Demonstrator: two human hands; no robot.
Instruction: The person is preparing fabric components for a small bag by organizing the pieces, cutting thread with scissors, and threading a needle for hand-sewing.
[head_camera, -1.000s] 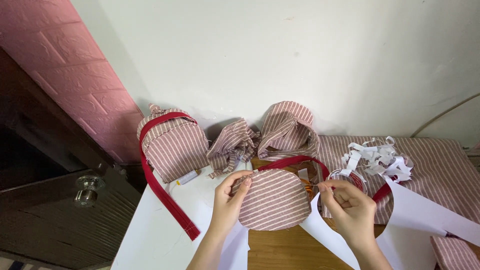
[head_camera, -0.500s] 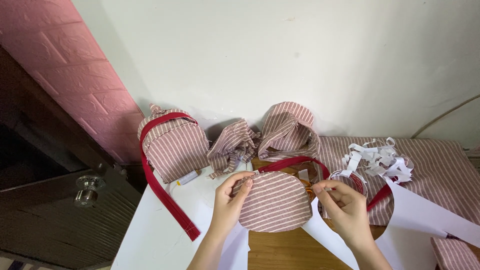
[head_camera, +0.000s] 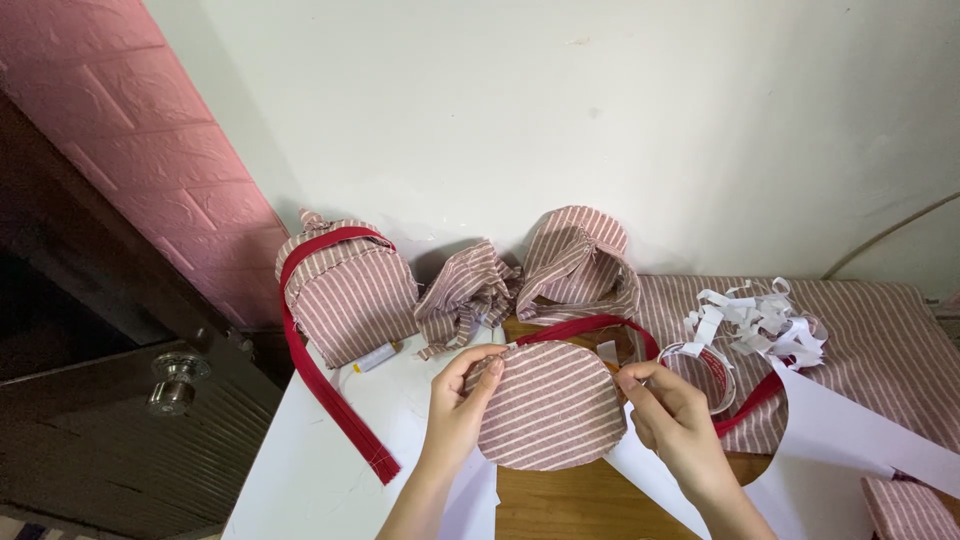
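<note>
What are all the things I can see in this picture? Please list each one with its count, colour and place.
round fabric piece: 1, pink with white stripes, centre, held by both hands
red strip: 1, red, curving from the round piece's top edge to the right
small backpack: 1, striped pink with red trim, left, against the wall
long red strap: 1, red, hanging from the backpack over the white sheet
folded fabric pieces: 2, striped pink, behind the round piece
flat fabric: 1, striped pink, right
paper scraps: a pile, white, right
white sheets: several, white, on the wooden table
door knob: 1, metal, far left
left hand: 1, grip on the round piece's left edge
right hand: 1, grip on its right edge
</note>
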